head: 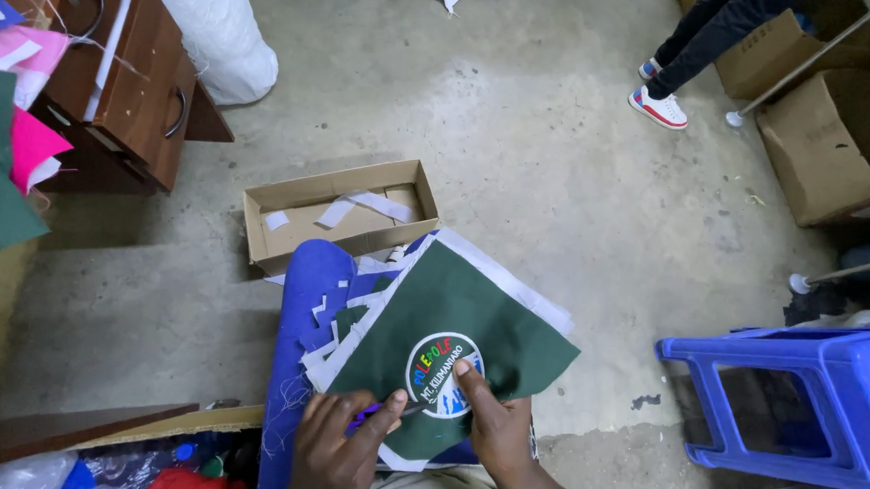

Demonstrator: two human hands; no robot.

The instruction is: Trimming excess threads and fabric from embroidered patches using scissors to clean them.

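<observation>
A dark green fabric panel (458, 308) with white backing lies over my lap on blue cloth (305, 311). A round embroidered badge (442, 373), white-rimmed with coloured lettering, sits near its lower edge. My left hand (342, 453) grips a small purple-handled tool (374, 412) whose dark tip reaches the badge's left rim. My right hand (499, 425) presses the green fabric down, with a finger resting on the badge's lower right.
An open cardboard box (339, 215) with white strips stands on the concrete floor ahead. A brown drawer unit (134, 82) and coloured fabrics are at far left, a blue plastic stool (810, 394) at right. Another person's legs and shoes (661, 104) stand by boxes (827, 145).
</observation>
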